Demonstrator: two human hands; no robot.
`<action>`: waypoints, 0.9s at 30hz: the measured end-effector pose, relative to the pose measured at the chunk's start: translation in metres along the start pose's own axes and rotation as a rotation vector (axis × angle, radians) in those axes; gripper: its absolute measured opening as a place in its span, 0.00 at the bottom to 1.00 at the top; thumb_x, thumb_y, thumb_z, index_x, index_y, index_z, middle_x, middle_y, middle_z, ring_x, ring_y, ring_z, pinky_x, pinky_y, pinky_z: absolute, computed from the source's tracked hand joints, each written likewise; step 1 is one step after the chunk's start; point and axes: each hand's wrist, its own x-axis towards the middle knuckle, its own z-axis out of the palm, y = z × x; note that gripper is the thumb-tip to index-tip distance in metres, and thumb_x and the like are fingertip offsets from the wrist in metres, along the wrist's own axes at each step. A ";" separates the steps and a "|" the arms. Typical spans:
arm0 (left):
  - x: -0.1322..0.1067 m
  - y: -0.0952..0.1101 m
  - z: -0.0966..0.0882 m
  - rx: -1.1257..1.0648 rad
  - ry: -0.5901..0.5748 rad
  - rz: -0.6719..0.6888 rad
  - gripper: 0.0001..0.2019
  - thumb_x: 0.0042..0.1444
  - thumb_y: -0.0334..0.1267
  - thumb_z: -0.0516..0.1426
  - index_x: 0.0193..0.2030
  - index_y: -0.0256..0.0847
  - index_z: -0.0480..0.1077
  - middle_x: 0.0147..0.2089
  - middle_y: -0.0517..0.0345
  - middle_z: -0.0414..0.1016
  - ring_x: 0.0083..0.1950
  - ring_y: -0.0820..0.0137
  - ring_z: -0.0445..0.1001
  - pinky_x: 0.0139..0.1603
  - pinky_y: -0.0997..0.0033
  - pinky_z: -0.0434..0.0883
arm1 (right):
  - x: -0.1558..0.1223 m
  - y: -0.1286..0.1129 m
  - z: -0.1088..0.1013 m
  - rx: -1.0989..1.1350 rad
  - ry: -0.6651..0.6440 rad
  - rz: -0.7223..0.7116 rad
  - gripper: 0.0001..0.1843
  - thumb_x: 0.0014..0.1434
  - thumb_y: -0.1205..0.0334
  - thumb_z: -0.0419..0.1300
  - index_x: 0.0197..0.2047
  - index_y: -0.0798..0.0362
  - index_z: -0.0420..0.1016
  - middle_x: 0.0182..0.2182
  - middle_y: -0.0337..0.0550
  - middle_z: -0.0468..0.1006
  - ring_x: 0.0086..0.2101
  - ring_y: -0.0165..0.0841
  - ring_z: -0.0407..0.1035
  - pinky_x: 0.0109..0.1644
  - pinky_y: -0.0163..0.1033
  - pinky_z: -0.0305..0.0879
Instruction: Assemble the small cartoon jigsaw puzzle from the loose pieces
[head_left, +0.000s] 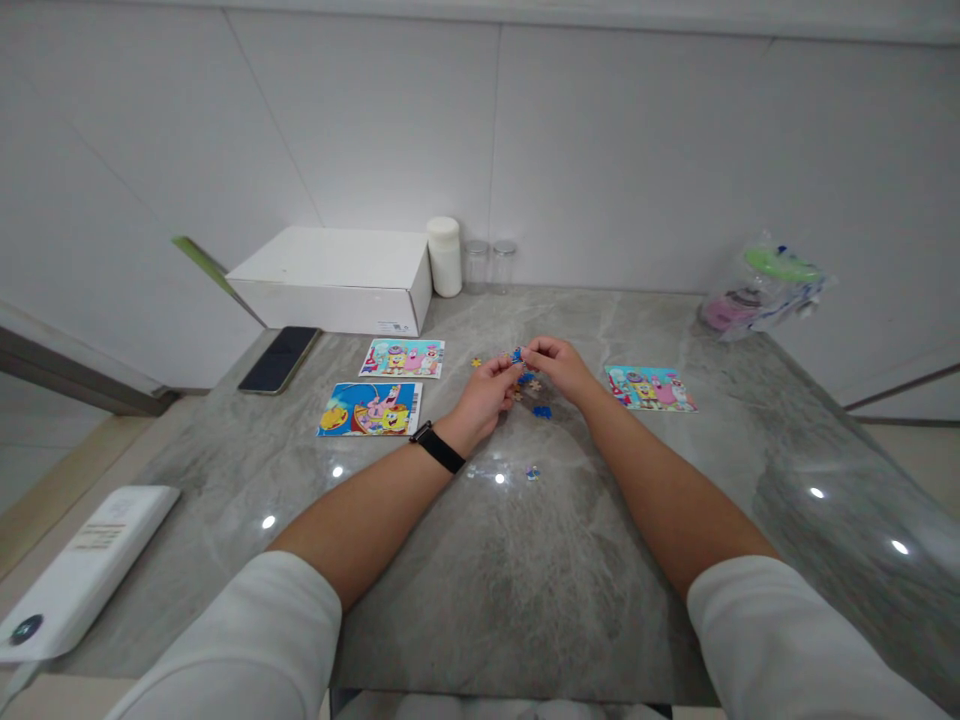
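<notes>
My left hand (484, 400), with a black band on the wrist, is closed in a pinch near the middle of the table. My right hand (561, 370) meets it from the other side, its fingers also pinched. Between their fingertips is a small blue jigsaw puzzle piece (517, 355), partly covered; whether it is one piece or two joined I cannot tell. Below the hands lie several loose pieces, among them a blue piece (542, 412). A multicoloured piece (532, 473) sits closer to me, and a yellow piece (476, 362) lies beyond my left hand.
Cartoon picture cards lie left, an upper card (402, 358) and a lower card (367, 410); another card (651, 389) lies right. Around are a phone (280, 360), white box (330, 280), white bottle (445, 258), two glass jars (489, 268), bagged item (761, 290) and white device (90, 570).
</notes>
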 end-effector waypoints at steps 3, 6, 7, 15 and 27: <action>0.001 0.001 0.000 -0.012 0.037 0.014 0.10 0.60 0.36 0.67 0.37 0.37 0.70 0.27 0.67 0.64 0.20 0.84 0.58 0.16 0.82 0.46 | -0.001 0.000 0.000 -0.005 -0.003 0.005 0.23 0.51 0.38 0.69 0.28 0.51 0.73 0.24 0.35 0.71 0.28 0.30 0.63 0.36 0.38 0.61; 0.000 0.003 0.001 -0.032 0.076 0.031 0.08 0.62 0.35 0.65 0.39 0.37 0.70 0.27 0.67 0.65 0.20 0.83 0.58 0.16 0.82 0.47 | -0.001 0.000 0.001 -0.020 -0.012 0.008 0.23 0.52 0.39 0.68 0.28 0.51 0.73 0.25 0.35 0.71 0.28 0.30 0.62 0.36 0.37 0.60; 0.000 0.004 0.002 -0.036 0.090 0.036 0.07 0.62 0.35 0.65 0.39 0.37 0.70 0.27 0.67 0.65 0.20 0.83 0.58 0.16 0.82 0.47 | -0.001 0.001 0.002 -0.028 -0.018 0.007 0.22 0.52 0.40 0.68 0.28 0.51 0.72 0.25 0.35 0.70 0.28 0.30 0.62 0.36 0.37 0.60; 0.002 0.006 -0.002 -0.036 0.119 0.092 0.11 0.61 0.39 0.67 0.38 0.37 0.70 0.26 0.68 0.63 0.21 0.83 0.58 0.17 0.83 0.48 | -0.002 0.005 0.006 -0.137 -0.133 0.023 0.21 0.54 0.41 0.66 0.29 0.51 0.70 0.24 0.34 0.68 0.26 0.29 0.60 0.32 0.36 0.57; 0.004 -0.004 -0.004 0.296 0.130 0.186 0.13 0.59 0.45 0.66 0.40 0.38 0.74 0.26 0.65 0.69 0.23 0.79 0.63 0.26 0.79 0.61 | 0.000 0.004 -0.006 -0.259 -0.078 -0.070 0.18 0.59 0.45 0.61 0.33 0.52 0.75 0.28 0.38 0.73 0.31 0.32 0.65 0.37 0.37 0.61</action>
